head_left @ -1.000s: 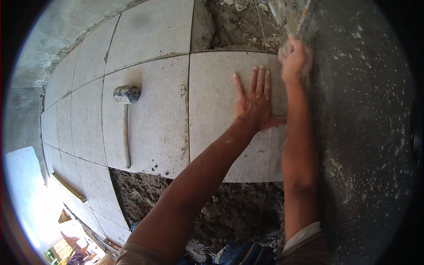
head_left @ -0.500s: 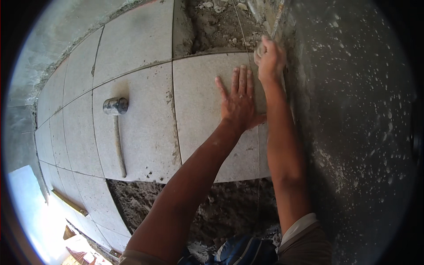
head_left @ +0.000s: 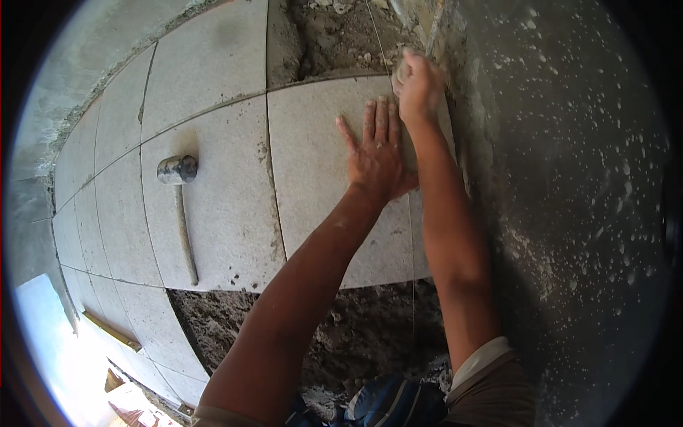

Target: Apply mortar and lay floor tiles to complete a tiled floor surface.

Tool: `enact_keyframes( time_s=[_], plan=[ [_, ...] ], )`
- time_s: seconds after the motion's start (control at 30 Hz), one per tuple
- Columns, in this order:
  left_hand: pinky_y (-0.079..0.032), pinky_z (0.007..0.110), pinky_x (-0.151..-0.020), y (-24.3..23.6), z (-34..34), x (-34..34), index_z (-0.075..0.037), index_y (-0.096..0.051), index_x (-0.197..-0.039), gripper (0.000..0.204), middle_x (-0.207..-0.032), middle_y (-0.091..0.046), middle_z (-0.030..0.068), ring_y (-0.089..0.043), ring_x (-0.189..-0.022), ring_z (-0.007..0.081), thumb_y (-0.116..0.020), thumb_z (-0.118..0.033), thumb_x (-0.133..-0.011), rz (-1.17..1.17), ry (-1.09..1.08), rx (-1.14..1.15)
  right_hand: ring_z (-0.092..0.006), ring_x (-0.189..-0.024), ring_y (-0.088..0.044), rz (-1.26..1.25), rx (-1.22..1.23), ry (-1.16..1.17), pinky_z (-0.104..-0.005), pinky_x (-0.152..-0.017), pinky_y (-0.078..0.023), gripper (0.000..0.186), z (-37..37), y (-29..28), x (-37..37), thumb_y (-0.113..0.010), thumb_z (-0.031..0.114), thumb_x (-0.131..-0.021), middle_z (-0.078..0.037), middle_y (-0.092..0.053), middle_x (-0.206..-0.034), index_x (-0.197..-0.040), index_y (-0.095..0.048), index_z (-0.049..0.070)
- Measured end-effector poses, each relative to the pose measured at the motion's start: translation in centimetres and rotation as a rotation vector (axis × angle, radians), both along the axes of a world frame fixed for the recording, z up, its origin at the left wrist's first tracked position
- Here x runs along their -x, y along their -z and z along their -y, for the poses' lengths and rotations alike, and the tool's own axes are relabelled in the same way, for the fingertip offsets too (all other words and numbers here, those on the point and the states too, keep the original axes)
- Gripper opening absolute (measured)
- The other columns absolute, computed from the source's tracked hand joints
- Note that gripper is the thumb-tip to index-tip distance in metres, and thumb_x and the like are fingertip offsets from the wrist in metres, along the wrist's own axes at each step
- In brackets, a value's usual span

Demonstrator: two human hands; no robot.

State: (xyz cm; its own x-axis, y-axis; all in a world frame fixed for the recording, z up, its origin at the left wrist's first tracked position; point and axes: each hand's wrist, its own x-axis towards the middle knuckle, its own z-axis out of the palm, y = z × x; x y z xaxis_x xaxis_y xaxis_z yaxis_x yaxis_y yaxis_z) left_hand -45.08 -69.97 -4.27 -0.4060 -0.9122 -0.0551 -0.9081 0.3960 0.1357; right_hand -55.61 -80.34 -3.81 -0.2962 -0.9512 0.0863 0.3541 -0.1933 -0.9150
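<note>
My left hand (head_left: 377, 156) lies flat on a large pale grey floor tile (head_left: 313, 206), its fingers spread and pointing away from me. Just beyond it to the right, my right hand (head_left: 420, 85) is closed in a fist above the tile's far right corner. Blur hides what the fist grips; a thin rod (head_left: 432, 32) rises from beside it toward the top edge. A taut string (head_left: 378, 39) runs past the fist. On the neighbouring tile to the left rests a mallet (head_left: 178, 169) with a dark head and a pale handle, touched by neither hand.
A grey wall (head_left: 569, 213) with pale splatters rises close on the right. Rough mortar (head_left: 370, 327) fills an untiled strip near me, and rubble (head_left: 334, 43) lies beyond the tile. Further laid tiles (head_left: 206, 64) stretch left, with a yellowish bar (head_left: 112, 331) on them.
The whole view has shifted slightly left and up. My right fist has moved a little up and left along with the rod; my left hand stays flat on the tile.
</note>
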Motion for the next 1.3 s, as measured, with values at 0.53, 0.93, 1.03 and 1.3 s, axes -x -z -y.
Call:
enact_keyframes(
  time_s=[0.53, 0.93, 1.03, 1.3],
  plan=[
    [-0.001, 0.084, -0.113, -0.5, -0.1, 0.3, -0.001, -0.018, -0.166, 0.130, -0.175, -0.013, 0.0137, -0.008, -0.162, 0.0317, -0.060, -0.086, -0.076, 0.039, -0.017, 0.004, -0.0095, -0.055, -0.038, 0.055, 0.073, 0.012, -0.0314, -0.052, -0.030, 0.041, 0.7, -0.4, -0.4, -0.058, 0.026, -0.097, 0.003, -0.040, -0.059, -0.063, -0.043, 0.009],
    [0.000, 0.088, -0.110, -0.5, -0.4, 0.4, -0.001, -0.020, -0.165, 0.126, -0.174, -0.014, 0.0160, -0.009, -0.162, 0.0320, -0.063, -0.080, -0.077, -0.062, -0.031, 0.021, -0.0080, -0.054, -0.037, -0.334, 0.062, 0.124, -0.0304, -0.052, -0.030, 0.042, 1.2, -2.2, -0.7, -0.056, 0.025, -0.099, 0.003, -0.042, -0.060, -0.063, -0.041, 0.010],
    [0.000, 0.087, -0.111, -0.3, -0.4, 0.5, -0.001, -0.019, -0.165, 0.128, -0.174, -0.015, 0.0155, -0.011, -0.162, 0.0317, -0.063, -0.081, -0.076, 0.007, -0.030, 0.030, -0.0088, -0.054, -0.037, -0.142, -0.028, 0.038, -0.0307, -0.052, -0.029, 0.040, 1.1, -1.3, -0.6, -0.055, 0.023, -0.099, 0.002, -0.042, -0.060, -0.063, -0.043, 0.009],
    [0.001, 0.086, -0.111, -0.5, -0.5, 0.3, -0.002, -0.016, -0.166, 0.136, -0.175, -0.011, 0.0137, -0.007, -0.163, 0.0291, -0.058, -0.091, -0.072, 0.015, -0.027, -0.021, -0.0138, -0.056, -0.045, -0.265, -0.179, 0.059, -0.0348, -0.055, -0.033, 0.039, 1.4, 0.1, 1.6, -0.056, 0.025, -0.097, 0.001, -0.048, -0.061, -0.065, -0.048, 0.004]
  ],
)
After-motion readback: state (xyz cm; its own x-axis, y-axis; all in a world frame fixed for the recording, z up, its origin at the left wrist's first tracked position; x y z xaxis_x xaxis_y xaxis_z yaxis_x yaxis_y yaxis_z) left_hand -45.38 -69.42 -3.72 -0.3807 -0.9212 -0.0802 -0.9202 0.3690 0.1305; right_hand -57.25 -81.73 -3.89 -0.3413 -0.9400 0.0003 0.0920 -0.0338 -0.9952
